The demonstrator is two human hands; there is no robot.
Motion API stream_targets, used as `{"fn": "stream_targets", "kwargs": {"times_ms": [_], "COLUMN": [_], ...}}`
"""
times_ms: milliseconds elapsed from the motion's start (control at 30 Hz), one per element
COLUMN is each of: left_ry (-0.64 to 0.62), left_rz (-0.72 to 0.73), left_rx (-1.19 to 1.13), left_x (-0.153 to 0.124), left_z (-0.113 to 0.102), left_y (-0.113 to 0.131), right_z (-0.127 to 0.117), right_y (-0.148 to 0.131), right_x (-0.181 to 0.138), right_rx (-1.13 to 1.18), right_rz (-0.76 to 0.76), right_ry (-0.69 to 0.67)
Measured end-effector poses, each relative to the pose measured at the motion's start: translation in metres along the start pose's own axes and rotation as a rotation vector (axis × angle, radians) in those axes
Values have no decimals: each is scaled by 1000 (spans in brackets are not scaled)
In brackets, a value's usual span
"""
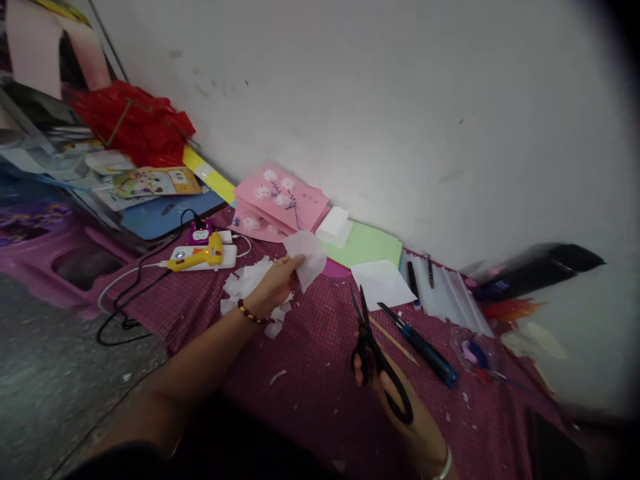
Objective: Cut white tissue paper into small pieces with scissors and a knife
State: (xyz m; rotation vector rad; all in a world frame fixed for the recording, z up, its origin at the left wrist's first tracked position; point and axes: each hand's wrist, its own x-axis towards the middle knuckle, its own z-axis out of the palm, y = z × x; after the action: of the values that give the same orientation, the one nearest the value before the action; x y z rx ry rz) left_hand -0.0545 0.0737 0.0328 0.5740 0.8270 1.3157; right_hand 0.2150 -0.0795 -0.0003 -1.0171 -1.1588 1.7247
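In my left hand I pinch a thin, whitish piece of tissue paper, held up above the table. Beneath that hand lies a pile of cut white paper pieces, partly covered by my wrist and fingers. My right hand grips black-handled scissors, with fingers in the loops. The scissor blades point up and away, slightly parted, and they are apart from the tissue paper. Right of the scissors lie a blue utility knife and a thin wooden stick.
Pink cards with white flowers lean near the wall, beside green paper and a white sheet. A yellow glue gun rests on a white power bank, cables trailing left. A pink stool stands left.
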Motion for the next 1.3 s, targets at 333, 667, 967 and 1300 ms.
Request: {"fn": "stream_targets", "kwargs": {"times_ms": [333, 667, 967, 1300], "left_ry": [-93, 107, 95, 69], "left_rz": [-222, -188, -266, -270], "left_rx": [-244, -189, -173, -186], "left_x": [-45, -114, -119, -122], "left_z": [-10, -35, -39, -30], "left_y": [14, -14, -34, -45], "right_z": [19, 60, 57, 56], "right_y": [-9, -5, -4, -5], "right_x": [-10, -43, -46, -50], "right_rx": [-299, -184, -226, -245], "right_rz": [35, 173, 218, 280], "right_ry": [-170, -109, -132, -66]}}
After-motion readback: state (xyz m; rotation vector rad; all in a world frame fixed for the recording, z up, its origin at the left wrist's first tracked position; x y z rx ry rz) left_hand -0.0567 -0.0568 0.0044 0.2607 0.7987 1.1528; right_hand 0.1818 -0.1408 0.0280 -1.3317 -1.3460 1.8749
